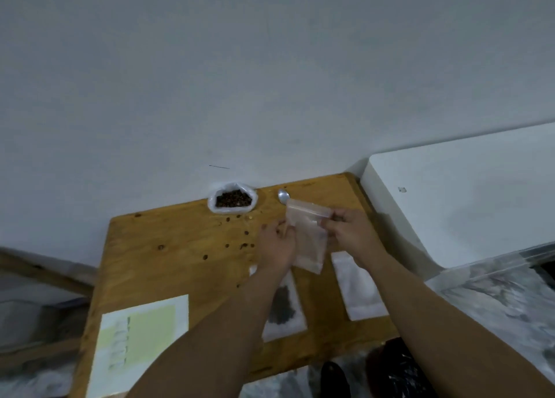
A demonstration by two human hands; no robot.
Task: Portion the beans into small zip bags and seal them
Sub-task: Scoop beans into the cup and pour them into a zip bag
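Small zip bag [309,241] held above desk [180,262], near bean sack [232,200]. Left hand [276,244] pinches its side edge, right hand [348,229] its zip strip. Film thin, limp, slick; seemingly empty, though blurred. Best gripped at the stiffer zip rim.

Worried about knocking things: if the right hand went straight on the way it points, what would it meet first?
The right hand points toward the small zip bag it pinches, so that comes first. Beyond it lies the spoon, though the hand may pass above it; depth is unclear.
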